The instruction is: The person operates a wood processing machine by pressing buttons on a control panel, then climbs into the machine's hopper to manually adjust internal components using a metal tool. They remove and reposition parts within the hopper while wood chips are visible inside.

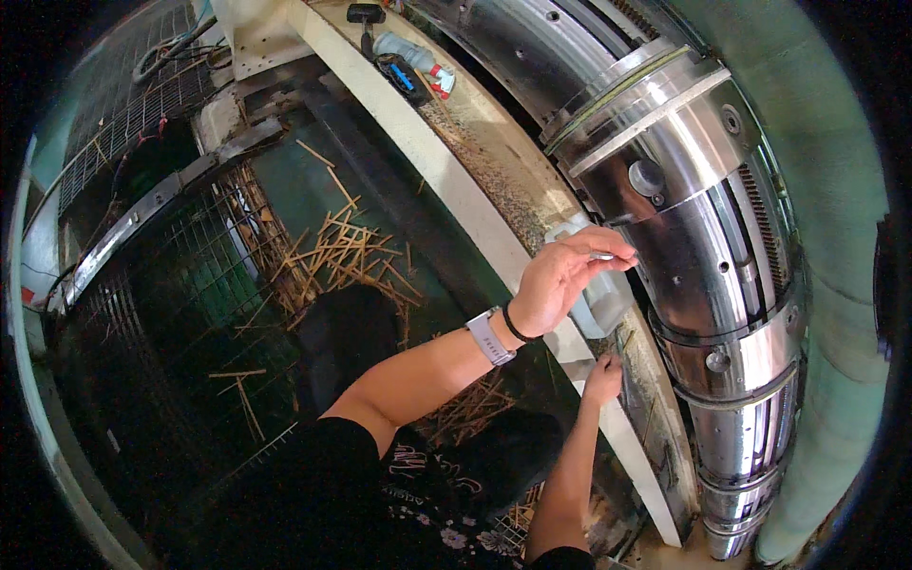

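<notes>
Closest is the person's black printed shirt (313, 484), with both bare forearms reaching out past it. A pale-banded watch (490, 337) and a thin dark band circle the left wrist. The left hand (570, 275) is bent at the wrist, its thumb and fingers pinching a small shiny piece (601, 255) just beside the machine; whether they touch it cannot be told. The right hand (603, 380) is lower, fingers curled closed near the ledge; what it grips, if anything, cannot be made out. Partly behind the left hand sits a pale translucent container (603, 313), on the grit-strewn ledge (475, 157) between a cream beam (408, 133) and the polished, segmented metal cylinder (693, 256). Beyond the cylinder curves a pale green wall (841, 285). Below and to the left, thin wooden sticks (347, 252) lie in a loose heap over a dark green surface. Farther along the ledge are a clear spray bottle (404, 52) with a red-and-white nozzle, a black-and-blue item (399, 78) and a black-headed hammer (366, 13). Wire mesh (123, 119) spreads at far left.
</notes>
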